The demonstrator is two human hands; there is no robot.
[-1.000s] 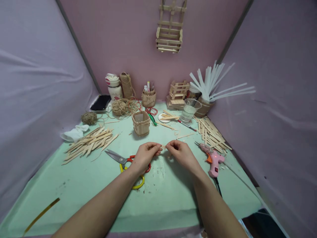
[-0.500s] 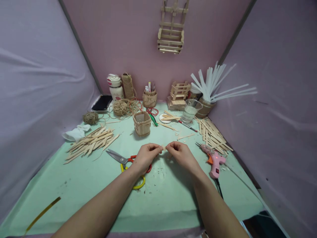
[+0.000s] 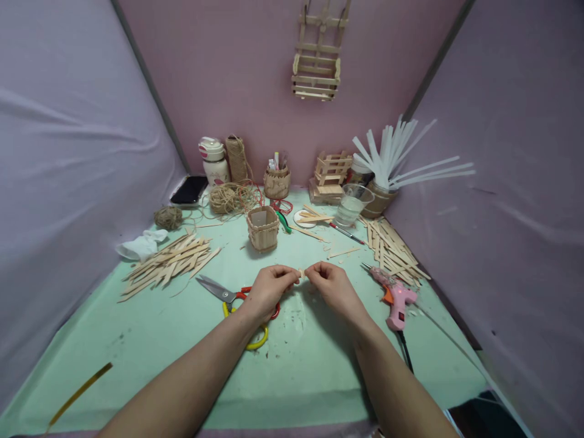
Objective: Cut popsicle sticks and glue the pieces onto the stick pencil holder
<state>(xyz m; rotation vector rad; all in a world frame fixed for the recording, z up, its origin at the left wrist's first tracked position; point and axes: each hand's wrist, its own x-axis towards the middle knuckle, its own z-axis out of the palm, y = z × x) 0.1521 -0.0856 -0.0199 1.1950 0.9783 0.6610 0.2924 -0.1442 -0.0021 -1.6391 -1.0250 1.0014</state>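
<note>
A small pale piece of wood (image 3: 302, 273) is pinched between my two hands over the middle of the table; the fingers cover most of it. My left hand (image 3: 272, 289) grips its left end with thumb and forefinger. On its right end, my right hand (image 3: 334, 286) has the same closed pinch. Under and beside my left wrist lie scissors with red handles (image 3: 222, 292) and a yellow-handled pair (image 3: 258, 339), partly hidden by the arm. Beyond the hands stands a little box made of wooden sticks (image 3: 263, 230).
A pink hot glue gun (image 3: 398, 298) lies at right with its cord. Piles of wooden sticks (image 3: 171, 261) flank both sides. Behind are twine (image 3: 223, 198), a cup of water (image 3: 352, 207), a brush (image 3: 347, 233) and a pot of white glue sticks (image 3: 379, 199).
Both hands keep the same pinch on the small piece, almost still. The whole view has shifted very slightly.
</note>
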